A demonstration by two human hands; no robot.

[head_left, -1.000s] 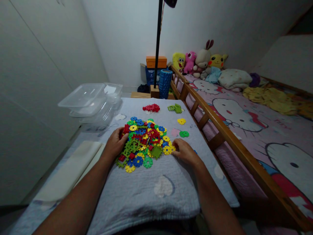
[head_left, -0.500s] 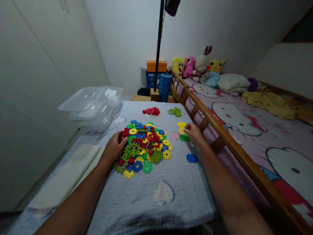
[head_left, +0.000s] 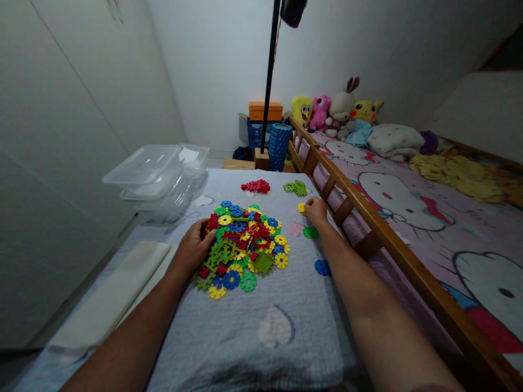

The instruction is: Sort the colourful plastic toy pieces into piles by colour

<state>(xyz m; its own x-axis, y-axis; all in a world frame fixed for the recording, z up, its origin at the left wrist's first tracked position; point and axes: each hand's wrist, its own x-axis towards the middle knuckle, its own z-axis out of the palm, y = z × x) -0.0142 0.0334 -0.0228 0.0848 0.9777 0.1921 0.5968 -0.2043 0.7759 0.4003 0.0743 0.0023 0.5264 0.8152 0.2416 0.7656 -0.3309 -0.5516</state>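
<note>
1. While your left hand (head_left: pixel 195 243) rests loosely curved against the left side of the heap (head_left: pixel 263 264), thumb set apart from the fingers, your right hand (head_left: pixel 316 211) is narrowed at the yellow pieces (head_left: pixel 302 208). Whether it grips one, you cannot tell from this view.
2. Heap: middle of the cloth (head_left: pixel 306 326), slightly left. Notched discs in yellow, blue and green, mixed with red and olive toothed squares; flat, overlapping, some tilted.
3. Small groups apart from it: red pieces (head_left: pixel 256 187) and light green pieces (head_left: pixel 296 188) near the far edge; green discs (head_left: pixel 310 232) just nearer you than your right hand; blue discs (head_left: pixel 322 267) nearer still, partly behind your forearm.
4. Edges: wooden rail (head_left: pixel 368 218) slants along your right, close to the right hand. Clear plastic boxes (head_left: pixel 143 166) stand stacked at the far left, a folded white sheet (head_left: pixel 118 288) at your left forearm.
5. Room: widest stretch of open cloth lies between heap and near edge; a narrower strip separates heap from right-hand groups.
</note>
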